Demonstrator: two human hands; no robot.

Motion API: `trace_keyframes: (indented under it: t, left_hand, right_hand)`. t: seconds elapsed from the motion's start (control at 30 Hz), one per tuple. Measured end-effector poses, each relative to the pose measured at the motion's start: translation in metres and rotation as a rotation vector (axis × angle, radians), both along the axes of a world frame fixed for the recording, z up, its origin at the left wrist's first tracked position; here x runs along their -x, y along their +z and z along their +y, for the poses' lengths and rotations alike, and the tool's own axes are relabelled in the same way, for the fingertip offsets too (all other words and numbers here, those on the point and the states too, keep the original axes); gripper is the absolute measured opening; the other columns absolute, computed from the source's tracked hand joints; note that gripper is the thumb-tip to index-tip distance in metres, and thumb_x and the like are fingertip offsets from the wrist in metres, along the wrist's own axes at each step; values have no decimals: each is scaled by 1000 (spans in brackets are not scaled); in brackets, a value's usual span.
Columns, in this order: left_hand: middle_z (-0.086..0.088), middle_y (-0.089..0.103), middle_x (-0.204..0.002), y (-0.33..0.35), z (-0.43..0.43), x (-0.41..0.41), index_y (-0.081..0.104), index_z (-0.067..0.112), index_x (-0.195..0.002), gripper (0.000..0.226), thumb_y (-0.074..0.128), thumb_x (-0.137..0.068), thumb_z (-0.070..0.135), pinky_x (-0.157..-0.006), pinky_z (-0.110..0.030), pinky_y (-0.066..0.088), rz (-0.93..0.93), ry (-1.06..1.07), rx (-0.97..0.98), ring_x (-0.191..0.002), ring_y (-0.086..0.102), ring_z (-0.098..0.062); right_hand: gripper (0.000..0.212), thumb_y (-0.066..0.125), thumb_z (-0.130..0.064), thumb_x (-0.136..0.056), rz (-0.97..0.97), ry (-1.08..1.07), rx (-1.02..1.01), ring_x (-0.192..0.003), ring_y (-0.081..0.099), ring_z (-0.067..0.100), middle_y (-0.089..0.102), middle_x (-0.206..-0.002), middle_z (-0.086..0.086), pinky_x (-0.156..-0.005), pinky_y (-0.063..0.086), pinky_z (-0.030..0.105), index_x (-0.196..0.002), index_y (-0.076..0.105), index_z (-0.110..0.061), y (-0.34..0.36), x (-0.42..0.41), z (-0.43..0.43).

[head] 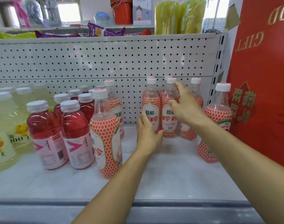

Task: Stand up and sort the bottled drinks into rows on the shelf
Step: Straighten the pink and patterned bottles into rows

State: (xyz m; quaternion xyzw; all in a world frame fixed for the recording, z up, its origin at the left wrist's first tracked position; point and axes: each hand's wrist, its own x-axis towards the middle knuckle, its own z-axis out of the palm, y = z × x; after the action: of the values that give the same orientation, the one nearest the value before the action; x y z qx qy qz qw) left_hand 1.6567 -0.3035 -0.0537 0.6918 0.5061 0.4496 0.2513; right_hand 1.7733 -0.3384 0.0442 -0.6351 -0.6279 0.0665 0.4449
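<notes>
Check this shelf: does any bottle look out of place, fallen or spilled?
Nothing fallen or spilled. One lychee bottle stands alone at the right, beside the red box, apart from the lychee cluster at the back.

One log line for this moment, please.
left hand: grips lychee bottle | right hand: open, at neighbouring bottle | both bottles upright

We see a bright, even scene, with daylight pouring from blown-out windows (68,12) high above both hands. Shadows under the left hand (147,135) and right hand (185,107) are soft and faint on the pale shelf (170,175). Far left of the left hand, the yellow bottles (4,120) smear and bend with wide-angle distortion. The right hand's fingers (181,89) look slightly motion-blurred; the snack packets (104,30) above are soft.
</notes>
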Motion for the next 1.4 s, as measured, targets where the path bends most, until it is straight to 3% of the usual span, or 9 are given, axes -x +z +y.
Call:
trace_keyframes:
  t: [0.13,0.23,0.33,0.43,0.53,0.67,0.73,0.97,1.4]
  left_hand:
    - [1,21,-157,27,-44,8,15,20,-156,87,71,-90,27,-119,-28,20,144,-78,-179,-146,23,-14]
    - [5,29,-155,69,-67,20,27,23,-153,73,66,-92,35,-109,-21,15,290,-96,-269,-141,29,-9]
    - [6,37,-150,125,-73,34,37,26,-147,63,64,-92,41,-110,-28,24,448,-126,-299,-137,37,-10]
    - [3,46,-146,179,-60,58,44,24,-144,59,64,-92,44,-110,-35,32,570,-93,-330,-131,43,-14]
    - [-7,49,-146,208,-22,94,47,17,-143,59,66,-92,41,-108,-40,37,623,49,-177,-128,49,-24]
    - [-14,53,-142,199,20,124,52,7,-140,61,68,-91,40,-103,-42,45,842,173,149,-123,54,-32]
    - [-14,60,-130,192,30,128,55,5,-133,57,70,-90,38,-94,-39,47,824,150,149,-115,58,-32]
    - [-3,69,-82,186,35,126,64,5,-109,38,81,-81,25,-82,-42,56,738,63,-58,-79,68,-23]
    - [-14,65,-119,197,6,75,53,0,-130,46,72,-88,8,-78,-31,62,667,-323,65,-83,75,-21]
  right_hand:
    - [36,53,-15,-99,-137,-11,-192,-129,47,15,51,-140,-1,-111,38,36,-134,57,-21,28,-4,-31]
    - [32,54,-19,-98,-217,-32,-228,-126,52,16,58,-135,0,-107,42,42,-129,62,-23,62,-13,-43]
    - [35,56,-27,-97,-346,-77,-115,-125,51,24,50,-144,6,-106,41,44,-132,58,-28,97,-28,-36]
    - [41,57,-25,-98,-524,-138,143,-126,50,28,50,-144,9,-97,40,32,-138,53,-21,118,-49,-21]
    - [46,60,-27,-97,-583,-190,401,-116,59,31,55,-139,12,-93,48,35,-139,53,-9,118,-62,-7]
    - [46,68,-23,-92,-450,-138,505,-76,61,24,62,-110,15,-66,52,32,-134,53,-7,107,-62,5]
    - [41,70,-23,-91,-440,-129,465,-75,62,24,58,-94,10,-71,56,34,-125,53,-7,104,-61,10]
    - [27,70,-6,-89,-426,-142,400,-84,67,30,64,-98,17,-84,59,45,-112,56,-3,99,-52,15]
    - [20,66,-3,-90,-524,13,417,-83,70,23,66,-94,9,-73,60,30,-109,63,-4,107,-20,-12]
